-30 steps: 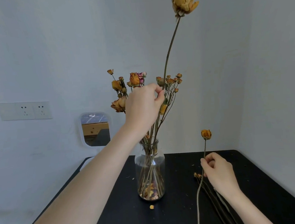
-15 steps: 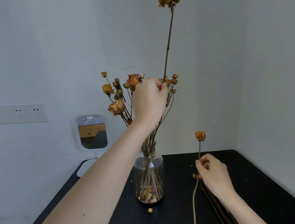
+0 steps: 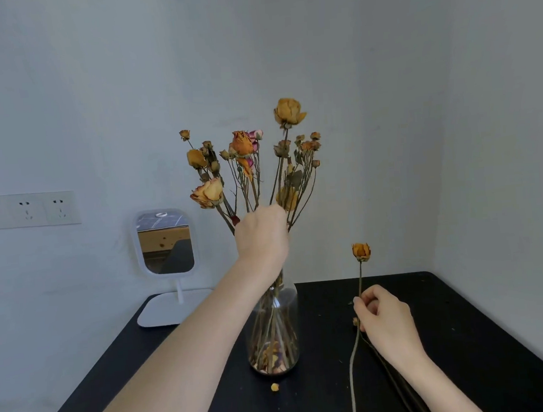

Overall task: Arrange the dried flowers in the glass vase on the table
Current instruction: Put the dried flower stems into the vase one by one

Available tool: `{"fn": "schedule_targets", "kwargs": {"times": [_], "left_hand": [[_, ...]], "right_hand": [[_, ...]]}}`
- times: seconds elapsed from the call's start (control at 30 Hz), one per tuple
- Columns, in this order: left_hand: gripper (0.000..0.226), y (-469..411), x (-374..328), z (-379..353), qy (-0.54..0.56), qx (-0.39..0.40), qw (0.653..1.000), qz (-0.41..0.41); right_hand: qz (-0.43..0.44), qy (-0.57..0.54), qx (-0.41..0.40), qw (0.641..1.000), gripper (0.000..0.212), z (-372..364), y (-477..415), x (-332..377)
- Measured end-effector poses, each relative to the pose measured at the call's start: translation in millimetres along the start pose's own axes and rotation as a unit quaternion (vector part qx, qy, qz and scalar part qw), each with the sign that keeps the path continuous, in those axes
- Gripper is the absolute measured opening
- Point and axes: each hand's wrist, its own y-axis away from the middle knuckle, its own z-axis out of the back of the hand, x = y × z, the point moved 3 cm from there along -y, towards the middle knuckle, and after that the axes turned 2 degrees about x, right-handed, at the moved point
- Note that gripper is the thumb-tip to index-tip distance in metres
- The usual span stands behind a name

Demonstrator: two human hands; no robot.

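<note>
Stems of dried flowers (image 3: 243, 149) standing in the glass vase (image 3: 283, 335) on the black counter (image 3: 469, 336) are gripped by the left hand (image 3: 261, 236), while the right hand (image 3: 386, 318) pinches a single rose (image 3: 361, 251) nearby, probably next to be threaded into the crowded neck.

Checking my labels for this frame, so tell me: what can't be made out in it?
- Head view: which stems the left hand grips, hidden behind its own back.
- Head view: the neck of the glass vase, covered by the left wrist.
- Head view: the lower end of the rose stem in the right hand, cut by the bottom edge.
</note>
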Motion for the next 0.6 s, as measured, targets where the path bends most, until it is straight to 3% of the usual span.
{"fn": "schedule_targets", "kwargs": {"times": [0.1, 0.33, 0.6], "left_hand": [[0.011, 8, 4, -11, -0.020, -0.013, 1.000, -0.017], [0.028, 14, 14, -15, 0.074, -0.066, 0.995, -0.009], [0.023, 5, 5, -22, 0.093, -0.088, 0.992, 0.019]], "right_hand": [[-0.003, 0.003, 0.000, 1.000, 0.004, -1, 0, -1], [-0.008, 0.005, -0.001, 1.000, 0.003, -1, -3, -4], [-0.008, 0.001, 0.000, 1.000, 0.004, -4, -5, -7]]}}
